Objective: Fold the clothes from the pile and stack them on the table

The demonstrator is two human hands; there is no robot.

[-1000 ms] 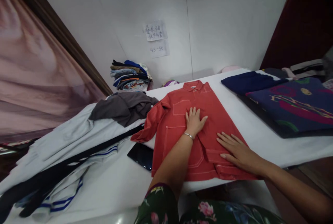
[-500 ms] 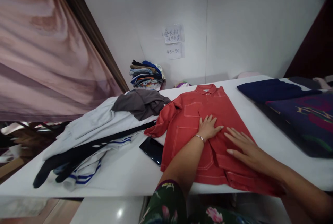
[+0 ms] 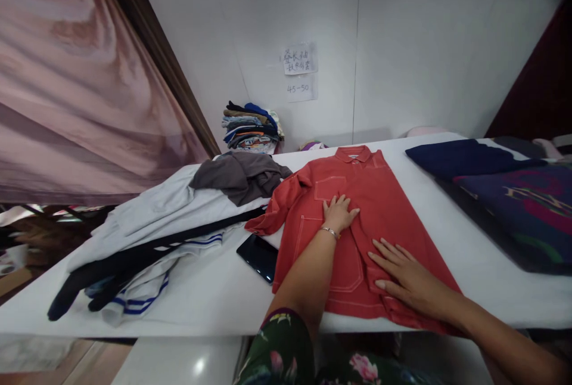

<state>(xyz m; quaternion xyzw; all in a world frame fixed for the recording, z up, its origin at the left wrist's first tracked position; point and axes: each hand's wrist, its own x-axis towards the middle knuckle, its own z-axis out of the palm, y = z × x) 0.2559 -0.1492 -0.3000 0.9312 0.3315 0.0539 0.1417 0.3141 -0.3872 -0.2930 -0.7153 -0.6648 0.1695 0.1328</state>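
Note:
A red shirt [image 3: 379, 194] with a collar, white stitching and large pockets lies on the white table [image 3: 201, 295]. Its right side is folded inward over the front, and the left sleeve sticks out toward a pile of clothes. My left hand [image 3: 339, 215], with a bracelet at the wrist, lies flat on the shirt's middle below the chest pocket, fingers spread. My right hand [image 3: 406, 278] rests with outstretched fingers on the folded part near the lower right. Neither hand grips the cloth. A black phone [image 3: 258, 258] lies beside the shirt, touching or nearly touching its left edge.
On the left is a loose pile of white and black garments [image 3: 147, 218] topped by a dark grey one [image 3: 241, 176]. A folded stack of clothes [image 3: 250, 129] stands by the wall. Folded dark garments [image 3: 513, 206] lie on the right. Handwritten paper signs [image 3: 300, 72] hang on the wall.
My left hand has slid slightly left and up across the shirt. My right hand has moved down and left along the folded part, and the shirt's lower right part is drawn inward.

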